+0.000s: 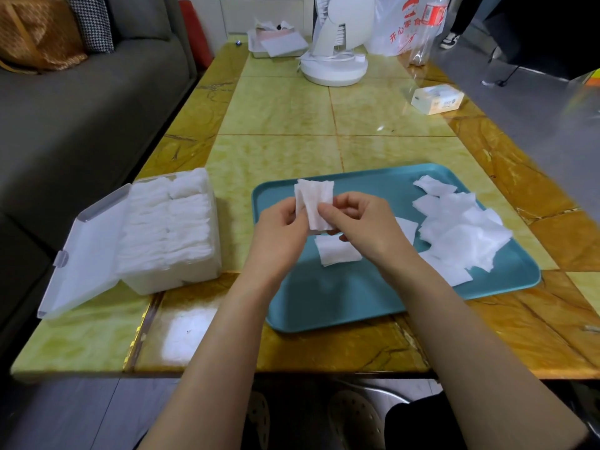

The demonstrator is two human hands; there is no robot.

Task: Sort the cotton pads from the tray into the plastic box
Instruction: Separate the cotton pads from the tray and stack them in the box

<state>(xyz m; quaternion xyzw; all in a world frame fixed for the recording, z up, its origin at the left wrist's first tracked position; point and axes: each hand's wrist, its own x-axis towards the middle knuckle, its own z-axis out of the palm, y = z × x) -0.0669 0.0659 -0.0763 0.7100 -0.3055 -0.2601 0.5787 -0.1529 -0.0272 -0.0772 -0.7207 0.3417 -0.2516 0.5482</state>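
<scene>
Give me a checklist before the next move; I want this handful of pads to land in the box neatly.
1. Grip: left hand and right hand both pinch the stack of pads: ok.
2. Squared edges: not ok, top edges fan out.
3. Access: lid of plastic box open: ok.
4. Room left inside: cannot tell, rows look packed.
5. Path: table between tray and plastic box unobstructed: ok.

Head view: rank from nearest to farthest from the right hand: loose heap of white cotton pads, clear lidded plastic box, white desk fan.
1. Loose heap of white cotton pads, just right of the right hand.
2. Clear plastic box, left, beyond the left hand.
3. White desk fan, at the far end.
</scene>
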